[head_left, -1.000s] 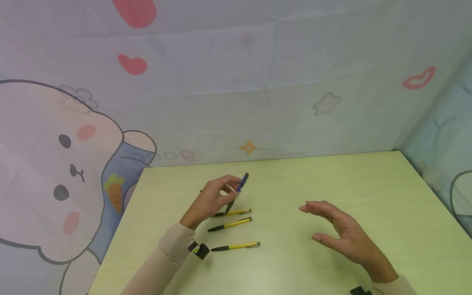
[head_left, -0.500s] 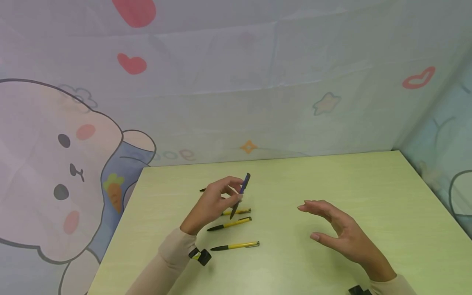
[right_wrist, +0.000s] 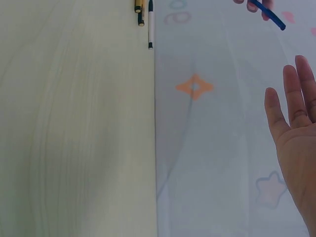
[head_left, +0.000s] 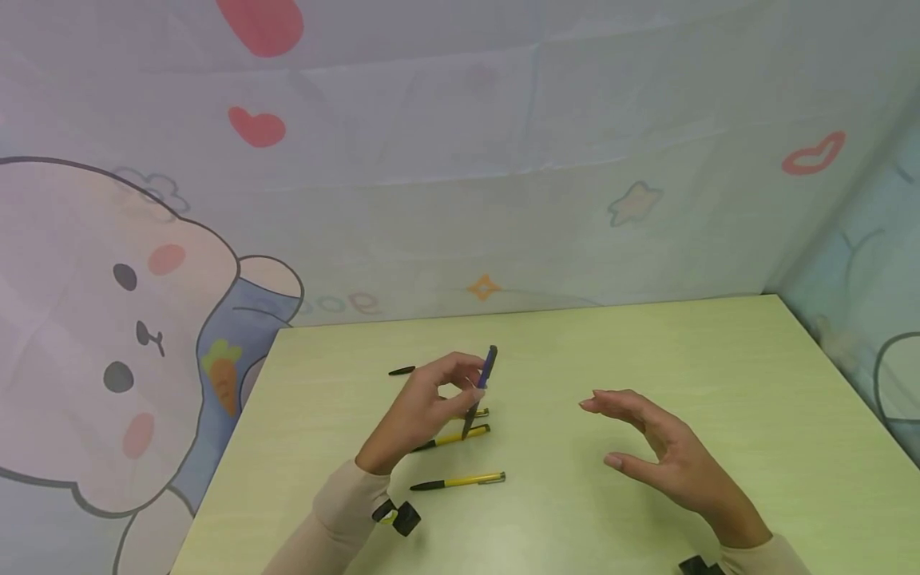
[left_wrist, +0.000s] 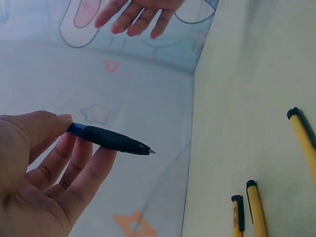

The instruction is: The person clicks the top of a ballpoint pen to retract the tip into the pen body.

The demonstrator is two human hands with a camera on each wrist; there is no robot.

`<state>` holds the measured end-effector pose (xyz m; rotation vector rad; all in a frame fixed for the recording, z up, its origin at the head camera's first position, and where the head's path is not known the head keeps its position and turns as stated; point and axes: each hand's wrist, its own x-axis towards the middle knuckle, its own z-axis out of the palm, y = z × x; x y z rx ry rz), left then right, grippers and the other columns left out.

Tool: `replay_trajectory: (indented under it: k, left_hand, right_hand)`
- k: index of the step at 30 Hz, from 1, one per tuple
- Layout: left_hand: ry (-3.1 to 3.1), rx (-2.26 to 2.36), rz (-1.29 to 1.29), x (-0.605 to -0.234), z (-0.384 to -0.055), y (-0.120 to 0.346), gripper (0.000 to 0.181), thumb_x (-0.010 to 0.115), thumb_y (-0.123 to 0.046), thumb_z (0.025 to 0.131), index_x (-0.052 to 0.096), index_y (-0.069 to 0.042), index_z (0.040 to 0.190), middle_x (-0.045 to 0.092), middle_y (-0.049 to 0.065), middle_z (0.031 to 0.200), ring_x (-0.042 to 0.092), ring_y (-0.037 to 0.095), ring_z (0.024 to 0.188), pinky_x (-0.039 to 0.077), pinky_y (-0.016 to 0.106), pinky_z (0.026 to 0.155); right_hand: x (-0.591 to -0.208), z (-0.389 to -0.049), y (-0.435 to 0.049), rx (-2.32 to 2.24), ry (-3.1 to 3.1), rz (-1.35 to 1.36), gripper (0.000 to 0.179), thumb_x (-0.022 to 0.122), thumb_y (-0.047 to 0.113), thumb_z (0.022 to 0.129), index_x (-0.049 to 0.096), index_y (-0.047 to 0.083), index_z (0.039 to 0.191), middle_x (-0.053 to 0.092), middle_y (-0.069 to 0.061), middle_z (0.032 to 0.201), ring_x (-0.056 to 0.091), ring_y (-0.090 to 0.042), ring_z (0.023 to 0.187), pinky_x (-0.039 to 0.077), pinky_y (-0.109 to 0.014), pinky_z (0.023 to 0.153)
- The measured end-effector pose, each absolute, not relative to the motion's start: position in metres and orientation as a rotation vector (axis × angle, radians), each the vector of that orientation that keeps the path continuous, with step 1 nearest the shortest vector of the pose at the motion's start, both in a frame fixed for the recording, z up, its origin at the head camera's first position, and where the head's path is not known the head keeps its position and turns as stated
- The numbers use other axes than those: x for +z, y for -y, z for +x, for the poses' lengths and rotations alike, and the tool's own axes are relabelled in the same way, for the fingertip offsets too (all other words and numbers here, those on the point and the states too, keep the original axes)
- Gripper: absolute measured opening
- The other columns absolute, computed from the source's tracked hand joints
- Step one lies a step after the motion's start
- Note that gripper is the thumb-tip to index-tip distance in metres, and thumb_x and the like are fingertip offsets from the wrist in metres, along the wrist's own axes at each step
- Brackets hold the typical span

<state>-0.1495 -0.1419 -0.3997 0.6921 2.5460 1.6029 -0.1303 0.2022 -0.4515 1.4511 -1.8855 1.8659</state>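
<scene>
My left hand (head_left: 427, 411) pinches a blue ballpoint pen (head_left: 487, 369) between thumb and fingers, raised over the table and tilted with its dark end down. In the left wrist view, the pen's black grip (left_wrist: 116, 140) and bare metal tip show. Yellow pens with black grips lie below: one in front (head_left: 470, 480), one in the middle (head_left: 463, 438) and a farther one (head_left: 483, 413) partly hidden by the hand. Apart from them, at the right, my right hand (head_left: 664, 451) hovers with extended fingers, holding nothing.
Beyond the left hand lies a white pen (right_wrist: 151, 27) with a black grip, mostly hidden in the head view. The pale green table (head_left: 647, 343) ends at a cloth backdrop (head_left: 446, 160) printed with hearts and a cartoon animal. Another cloth hangs at the right side.
My left hand has moved slightly right and toward me with the blue pen, which has become steeper. More of the far pen's black end shows. The right hand stays almost still.
</scene>
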Motion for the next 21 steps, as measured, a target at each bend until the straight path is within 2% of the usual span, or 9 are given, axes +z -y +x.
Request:
replay_trajectory:
  k: [5,16,21]
  left_hand:
    - [-2.479,1.662,0.669,-0.398,-0.144,0.137,0.031,0.070,-0.011,0.097,0.064,-0.016,0.127,0.067,0.004,0.108,0.068,0.021,0.093,0.063,0.035,0.070]
    - [-2.388,1.734,0.624,-0.402,-0.134,0.127,0.031,0.070,-0.013,0.097,0.063,-0.018,0.127,0.064,0.006,0.111,0.067,0.023,0.094,0.063,0.036,0.069]
    - [-2.340,1.781,0.611,-0.402,-0.129,0.123,0.031,0.070,-0.013,0.098,0.062,-0.015,0.128,0.064,0.008,0.112,0.067,0.025,0.094,0.063,0.042,0.067]
  right_hand:
    - [-0.450,-0.130,-0.203,1.872,1.896,1.438,0.073,0.066,-0.029,0.074,0.039,-0.019,0.142,0.057,-0.024,0.137,0.053,-0.029,0.133,0.039,-0.028,0.115]
    - [-0.449,-0.132,-0.206,1.856,1.911,1.430,0.074,0.067,-0.028,0.074,0.039,-0.018,0.142,0.057,-0.025,0.138,0.053,-0.028,0.133,0.039,-0.027,0.115]
    - [-0.448,-0.133,-0.206,1.850,1.916,1.433,0.073,0.067,-0.028,0.075,0.039,-0.018,0.142,0.057,-0.023,0.138,0.054,-0.028,0.132,0.039,-0.027,0.115]
